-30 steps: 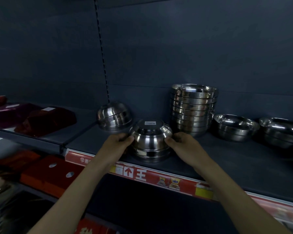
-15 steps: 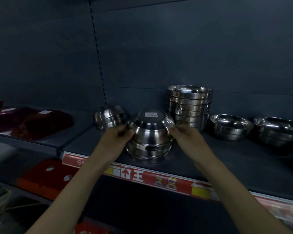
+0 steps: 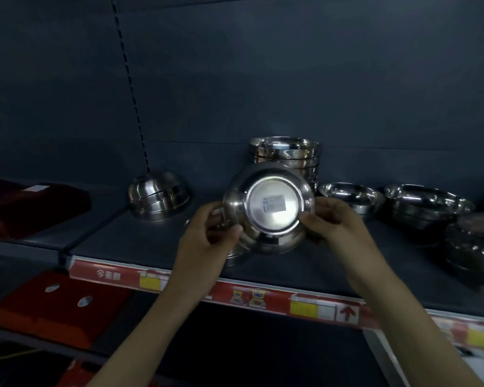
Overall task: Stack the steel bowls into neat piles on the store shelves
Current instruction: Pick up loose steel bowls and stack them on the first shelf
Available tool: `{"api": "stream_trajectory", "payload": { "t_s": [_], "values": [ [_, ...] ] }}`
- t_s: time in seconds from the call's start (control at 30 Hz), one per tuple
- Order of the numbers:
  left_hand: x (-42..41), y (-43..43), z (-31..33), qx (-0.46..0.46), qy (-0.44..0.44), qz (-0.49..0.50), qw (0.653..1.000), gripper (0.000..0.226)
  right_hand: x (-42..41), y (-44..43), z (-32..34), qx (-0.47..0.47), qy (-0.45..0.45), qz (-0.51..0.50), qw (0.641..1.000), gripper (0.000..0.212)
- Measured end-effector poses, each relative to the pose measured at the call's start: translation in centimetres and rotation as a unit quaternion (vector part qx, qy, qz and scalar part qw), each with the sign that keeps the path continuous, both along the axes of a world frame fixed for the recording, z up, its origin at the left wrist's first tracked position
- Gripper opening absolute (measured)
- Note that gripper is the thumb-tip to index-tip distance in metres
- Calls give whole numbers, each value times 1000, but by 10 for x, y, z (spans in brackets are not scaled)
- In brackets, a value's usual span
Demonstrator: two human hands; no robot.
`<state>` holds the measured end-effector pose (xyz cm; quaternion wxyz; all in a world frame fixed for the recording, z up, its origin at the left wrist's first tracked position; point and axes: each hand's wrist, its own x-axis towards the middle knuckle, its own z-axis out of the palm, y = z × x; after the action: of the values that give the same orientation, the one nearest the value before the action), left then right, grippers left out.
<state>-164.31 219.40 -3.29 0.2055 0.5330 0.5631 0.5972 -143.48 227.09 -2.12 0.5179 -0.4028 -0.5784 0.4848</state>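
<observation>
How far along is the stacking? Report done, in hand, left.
Done: one tall pile stands at the back, an upturned pile beside it. In hand: left hand and right hand grip a tilted bowl. Left: loose bowls on the right of the shelf.

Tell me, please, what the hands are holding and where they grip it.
The left hand and right hand grip the tilted steel bowl by its opposite sides.

Two hands, a left hand [image 3: 207, 243] and a right hand [image 3: 340, 223], one tipped bowl [image 3: 273, 241], one sticker [image 3: 274, 204], one tall pile [image 3: 288, 150], one upside-down pile [image 3: 158, 195], three low piles [image 3: 351, 195] [image 3: 428, 203] [image 3: 478, 247], bowls in each pile too blurry to count, one red box [image 3: 39, 317], two holes [image 3: 52, 288] [image 3: 85, 301]
</observation>
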Motion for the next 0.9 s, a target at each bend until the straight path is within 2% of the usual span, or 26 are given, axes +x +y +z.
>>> {"api": "stream_trajectory", "payload": {
  "t_s": [0.1, 0.13, 0.23, 0.33, 0.47, 0.57, 0.73, 0.9],
  "values": [
    [14, 6, -4, -10, -11, -5, 1000, 39, 16, -1, -2, 14, -14, 14, 1000, 75],
    [18, 8, -5, -12, -9, -5, 1000, 39, 21, -1, -2, 23, -20, 17, 999, 80],
    [29, 11, -6, -9, 6, -20, 1000, 43, 36, -2, -4, 56, -54, 28, 997, 74],
    [36, 14, -6, -22, 19, -47, 998, 55, 47, -4, -7, 75, -67, 33, 994, 73],
    [44, 19, -11, -36, 38, -65, 997, 72, 51, -3, -19, 112, -75, -23, 991, 77],
    [49, 22, -19, -37, 35, -80, 996, 72, 55, -1, -29, 104, -90, -36, 990, 81],
    [47, 25, -27, -32, 26, -95, 995, 69, 61, -2, -37, 70, -49, 2, 996, 84],
    [47, 24, -30, -23, 31, -111, 993, 64, 65, -4, -40, 51, -48, -2, 998, 81]
  ]
}}
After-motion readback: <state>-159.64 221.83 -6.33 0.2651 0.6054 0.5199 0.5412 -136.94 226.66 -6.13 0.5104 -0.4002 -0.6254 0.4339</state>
